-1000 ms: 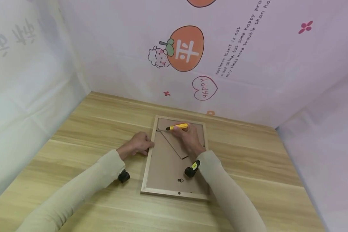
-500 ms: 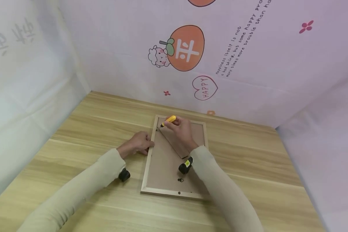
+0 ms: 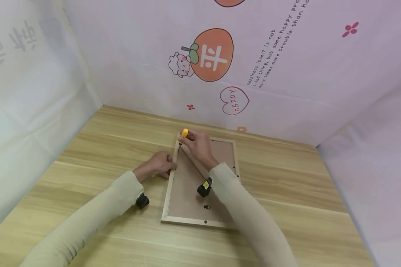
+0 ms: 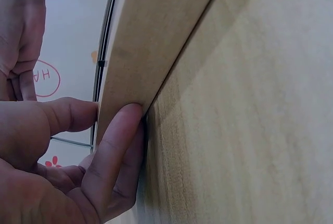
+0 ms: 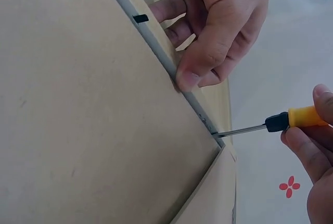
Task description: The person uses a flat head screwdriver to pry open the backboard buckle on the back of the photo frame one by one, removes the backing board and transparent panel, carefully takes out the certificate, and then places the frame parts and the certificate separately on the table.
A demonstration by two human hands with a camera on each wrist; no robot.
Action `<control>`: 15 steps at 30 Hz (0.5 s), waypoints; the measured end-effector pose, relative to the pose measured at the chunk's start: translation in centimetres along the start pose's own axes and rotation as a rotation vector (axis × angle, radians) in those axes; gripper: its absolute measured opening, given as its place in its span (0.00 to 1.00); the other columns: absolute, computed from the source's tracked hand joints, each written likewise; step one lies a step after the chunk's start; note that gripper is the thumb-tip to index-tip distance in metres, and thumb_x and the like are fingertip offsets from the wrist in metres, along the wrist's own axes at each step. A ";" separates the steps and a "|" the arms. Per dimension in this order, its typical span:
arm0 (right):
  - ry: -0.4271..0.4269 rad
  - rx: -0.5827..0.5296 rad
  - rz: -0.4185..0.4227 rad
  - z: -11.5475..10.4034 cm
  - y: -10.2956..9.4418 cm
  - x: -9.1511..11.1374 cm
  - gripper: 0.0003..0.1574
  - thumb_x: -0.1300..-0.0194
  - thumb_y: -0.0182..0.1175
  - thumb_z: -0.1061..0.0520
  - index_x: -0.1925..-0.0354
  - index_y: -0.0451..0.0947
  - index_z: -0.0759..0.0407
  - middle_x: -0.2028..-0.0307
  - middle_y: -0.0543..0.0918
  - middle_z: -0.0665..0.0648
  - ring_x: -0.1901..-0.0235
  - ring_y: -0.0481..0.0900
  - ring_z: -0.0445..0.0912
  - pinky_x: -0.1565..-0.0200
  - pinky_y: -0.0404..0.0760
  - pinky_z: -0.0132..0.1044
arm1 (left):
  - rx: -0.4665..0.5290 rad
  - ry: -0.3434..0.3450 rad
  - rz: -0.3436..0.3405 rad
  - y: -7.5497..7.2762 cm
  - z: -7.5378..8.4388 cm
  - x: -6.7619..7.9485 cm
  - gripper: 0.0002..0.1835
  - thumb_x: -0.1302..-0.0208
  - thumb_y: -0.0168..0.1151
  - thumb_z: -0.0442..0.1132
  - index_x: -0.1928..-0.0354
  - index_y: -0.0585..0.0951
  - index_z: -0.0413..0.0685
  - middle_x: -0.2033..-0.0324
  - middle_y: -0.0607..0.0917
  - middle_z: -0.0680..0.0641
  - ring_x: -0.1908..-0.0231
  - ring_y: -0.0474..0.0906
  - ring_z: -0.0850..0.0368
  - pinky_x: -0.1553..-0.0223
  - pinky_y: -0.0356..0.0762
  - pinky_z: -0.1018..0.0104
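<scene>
A light wood picture frame lies back side up on the table, its brown backing board showing. My left hand pinches the frame's left edge. In the left wrist view the thumb bears on the upper edge and a finger on the outer side. My right hand holds a screwdriver by its yellow handle, tilted over the upper left corner. In the right wrist view the metal shaft meets the inner side of the frame near that corner; its tip shape is too small to tell.
A small black metal tab sticks out of the frame's inner edge. A dark hanger sits low on the backing board. The wood-grain table runs back to a printed cloth wall.
My right hand has shifted left over the frame and turned the screwdriver from nearly level to steeper, its tip staying by the upper left corner. My left hand stays put.
</scene>
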State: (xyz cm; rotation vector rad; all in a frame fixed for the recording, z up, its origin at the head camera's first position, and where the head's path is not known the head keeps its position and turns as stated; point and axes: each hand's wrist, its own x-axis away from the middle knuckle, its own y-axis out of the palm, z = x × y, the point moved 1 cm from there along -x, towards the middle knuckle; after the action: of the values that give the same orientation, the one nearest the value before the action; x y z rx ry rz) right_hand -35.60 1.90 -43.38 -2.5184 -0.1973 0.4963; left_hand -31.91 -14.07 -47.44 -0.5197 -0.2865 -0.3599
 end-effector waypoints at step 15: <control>0.022 -0.046 0.000 0.4 0.0 -0.1 0.13 0.36 0.66 0.56 0.56 0.83 0.61 0.57 0.89 0.59 0.56 0.88 0.47 0.56 0.87 0.38 | -0.001 0.002 0.013 0.1 0.0 0.2 0.10 0.32 0.59 0.35 0.71 0.72 0.41 0.72 0.80 0.44 0.75 0.83 0.56 0.72 0.86 0.66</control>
State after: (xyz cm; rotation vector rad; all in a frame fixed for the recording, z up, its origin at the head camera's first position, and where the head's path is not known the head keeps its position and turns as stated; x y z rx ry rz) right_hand -35.87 2.06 -43.67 -2.5669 -0.2027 0.4693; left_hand -31.75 -14.07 -47.41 -0.5217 -0.2809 -0.3480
